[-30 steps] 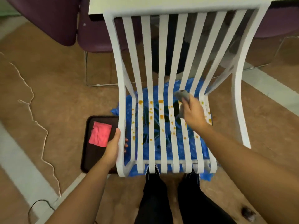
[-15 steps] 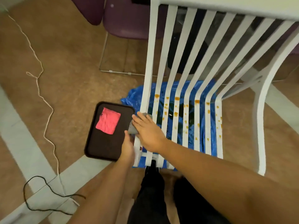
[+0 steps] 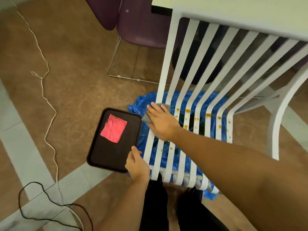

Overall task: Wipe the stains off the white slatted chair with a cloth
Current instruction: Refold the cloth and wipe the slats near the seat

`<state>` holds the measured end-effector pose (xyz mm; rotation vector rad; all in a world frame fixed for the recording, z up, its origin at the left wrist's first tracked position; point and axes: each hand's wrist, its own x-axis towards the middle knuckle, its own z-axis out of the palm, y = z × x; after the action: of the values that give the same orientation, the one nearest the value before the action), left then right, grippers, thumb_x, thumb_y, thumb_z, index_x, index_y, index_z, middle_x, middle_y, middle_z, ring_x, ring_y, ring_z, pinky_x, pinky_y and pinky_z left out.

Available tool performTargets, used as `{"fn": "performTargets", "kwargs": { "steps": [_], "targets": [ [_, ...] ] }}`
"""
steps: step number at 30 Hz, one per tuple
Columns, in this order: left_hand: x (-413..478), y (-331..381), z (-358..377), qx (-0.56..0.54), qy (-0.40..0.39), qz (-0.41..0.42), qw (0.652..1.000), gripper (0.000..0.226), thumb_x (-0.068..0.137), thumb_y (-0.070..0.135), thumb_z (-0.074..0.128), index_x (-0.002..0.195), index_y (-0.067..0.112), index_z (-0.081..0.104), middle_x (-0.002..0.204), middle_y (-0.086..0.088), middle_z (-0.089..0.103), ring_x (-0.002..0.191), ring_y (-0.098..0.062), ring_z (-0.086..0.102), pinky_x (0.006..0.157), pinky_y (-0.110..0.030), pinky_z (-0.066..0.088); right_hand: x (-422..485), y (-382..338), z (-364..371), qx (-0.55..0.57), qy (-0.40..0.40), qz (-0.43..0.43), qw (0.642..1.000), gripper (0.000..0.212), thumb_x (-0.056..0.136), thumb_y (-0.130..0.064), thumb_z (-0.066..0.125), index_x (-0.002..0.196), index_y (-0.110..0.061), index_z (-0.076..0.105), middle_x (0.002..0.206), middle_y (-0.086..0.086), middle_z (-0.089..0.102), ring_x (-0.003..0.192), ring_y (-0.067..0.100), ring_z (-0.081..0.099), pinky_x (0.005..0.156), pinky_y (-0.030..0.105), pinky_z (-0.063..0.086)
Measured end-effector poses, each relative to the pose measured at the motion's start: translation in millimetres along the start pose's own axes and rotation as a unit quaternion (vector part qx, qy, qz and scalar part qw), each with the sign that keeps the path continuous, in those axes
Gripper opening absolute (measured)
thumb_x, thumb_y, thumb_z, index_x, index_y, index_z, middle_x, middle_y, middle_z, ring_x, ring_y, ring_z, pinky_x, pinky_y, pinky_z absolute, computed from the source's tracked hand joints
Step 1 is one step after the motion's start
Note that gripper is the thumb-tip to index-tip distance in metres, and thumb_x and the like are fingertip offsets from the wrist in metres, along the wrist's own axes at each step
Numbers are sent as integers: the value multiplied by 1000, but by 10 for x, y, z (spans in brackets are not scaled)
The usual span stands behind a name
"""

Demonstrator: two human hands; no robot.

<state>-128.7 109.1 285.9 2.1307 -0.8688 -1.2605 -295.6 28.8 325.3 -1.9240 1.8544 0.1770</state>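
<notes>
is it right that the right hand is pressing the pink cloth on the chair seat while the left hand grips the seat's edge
Not quite. In the head view the right hand presses a grey cloth on the white slatted chair; the pink cloth lies on the dark tray. The left hand does grip the seat's edge.

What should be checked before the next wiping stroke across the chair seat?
1. Grey cloth under right hand, flat on the leftmost slats: ok.
2. Left hand bracing the white slatted chair at its front left corner: ok.
3. Orange stains remaining on the slats to the right: not ok.
4. Blue sheet beneath the seat: ok.
5. Spare pink cloth on the dark tray: ok.
6. Cloth's underside clean: cannot tell.
</notes>
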Motion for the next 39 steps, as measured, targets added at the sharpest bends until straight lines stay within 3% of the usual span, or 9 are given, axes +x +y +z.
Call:
{"fn": "performTargets", "kwargs": {
  "steps": [4, 9, 12, 15, 20, 25, 31, 37, 39],
  "targets": [
    [35, -38, 0, -18, -10, -12, 1000, 48, 106, 47, 44, 80, 14, 67, 87, -7, 72, 87, -29, 66, 88, -48, 52, -571, -444, 381, 114, 17, -42, 992, 53, 106, -39, 31, 152, -14, 38, 161, -1, 30, 153, 15, -2, 125, 45, 2],
    [60, -12, -35, -47, -37, -21, 998, 45, 106, 41, 48, 75, 15, 68, 76, -10, 70, 76, -28, 67, 78, -46, 56, -1071, -652, 636, 233, -7, -68, 970, 51, 108, -39, 23, 155, -20, 32, 163, -13, 22, 150, -1, -8, 124, 32, -3],
    [45, 14, -9, -27, -26, -11, 999, 44, 106, 42, 45, 76, 20, 67, 77, -4, 68, 83, -31, 67, 78, -43, 53, -916, -519, 593, 156, -20, -98, 983, 50, 108, -40, 26, 155, -22, 33, 163, -13, 22, 151, 1, -8, 125, 37, -4],
    [-20, 74, 11, -13, -10, -15, 1000, 38, 106, 41, 44, 74, 28, 60, 78, 8, 62, 81, -22, 60, 80, -36, 42, -629, -275, 470, 104, -8, -81, 991, 52, 107, -41, 28, 156, -24, 29, 164, -12, 20, 152, 5, -5, 124, 42, -4],
    [16, 20, 18, 16, -19, -6, 1000, 46, 104, 42, 45, 77, 11, 64, 81, -9, 67, 81, -27, 63, 77, -42, 50, -154, 14, 154, 80, 20, -8, 997, 53, 107, -42, 24, 156, -21, 29, 164, -10, 18, 152, 6, -4, 124, 45, -4],
    [-10, 46, -3, 22, -15, -9, 1000, 37, 103, 26, 49, 75, 7, 63, 73, -6, 63, 74, -26, 59, 71, -38, 43, -467, -236, 311, 139, 20, -31, 990, 49, 107, -38, 29, 152, -21, 39, 161, -7, 29, 152, 10, 2, 124, 44, 0],
    [-24, 103, -53, -11, -25, -27, 999, 42, 103, 7, 43, 68, 24, 57, 74, 1, 60, 70, -17, 55, 68, -33, 41, -977, -765, 722, 200, 44, -24, 979, 50, 107, -40, 24, 147, -22, 47, 154, -8, 41, 150, 4, 10, 124, 41, 5],
    [-42, 61, -9, 0, -15, 2, 1000, 31, 104, 24, 47, 82, 13, 65, 81, 1, 65, 82, -21, 60, 78, -38, 46, -613, -280, 599, 116, 69, -64, 989, 49, 106, -44, 27, 149, -26, 42, 156, -14, 36, 151, 1, 6, 123, 52, 0],
    [-44, 28, -11, 11, -18, 30, 999, 38, 104, 29, 49, 77, 8, 63, 74, -3, 62, 72, -18, 57, 68, -36, 44, -463, -142, 496, 117, 86, -47, 988, 49, 106, -44, 27, 151, -27, 39, 159, -15, 31, 151, 1, 2, 123, 52, -3]
  ]
}}
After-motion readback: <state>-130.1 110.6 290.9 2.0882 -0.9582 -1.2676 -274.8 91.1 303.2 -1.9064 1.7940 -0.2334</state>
